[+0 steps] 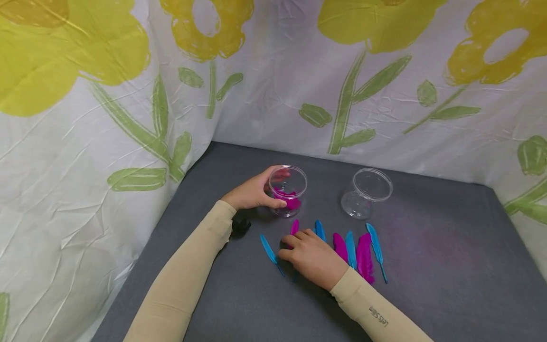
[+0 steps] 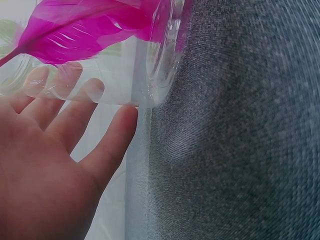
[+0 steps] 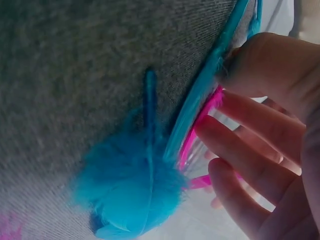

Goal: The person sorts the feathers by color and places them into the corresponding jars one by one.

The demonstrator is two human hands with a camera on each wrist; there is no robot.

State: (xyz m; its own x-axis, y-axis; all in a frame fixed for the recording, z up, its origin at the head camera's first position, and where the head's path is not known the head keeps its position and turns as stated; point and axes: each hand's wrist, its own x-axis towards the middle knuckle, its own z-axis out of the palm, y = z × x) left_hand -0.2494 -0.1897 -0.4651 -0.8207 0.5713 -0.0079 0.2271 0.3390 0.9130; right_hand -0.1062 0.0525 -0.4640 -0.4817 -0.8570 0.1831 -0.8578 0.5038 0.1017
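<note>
A left hand (image 1: 255,191) gripped a clear, round plastic jar (image 1: 294,185) while the right hand (image 1: 315,259), fingers bent, arched over a slender magenta feather (image 1: 295,225), its hold unclear.

Grey tabletop (image 1: 448,294): left clear jar (image 1: 298,185), right clear jar (image 1: 355,207), blue feathers (image 1: 376,243), magenta feathers (image 1: 364,256), black object (image 1: 242,227).

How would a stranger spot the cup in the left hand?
Find the far half of the gray table, below the floral cloth. There, the left hand holds a clear plastic cup; unlike the empty cup to its right, it contains magenta feathers.
</note>
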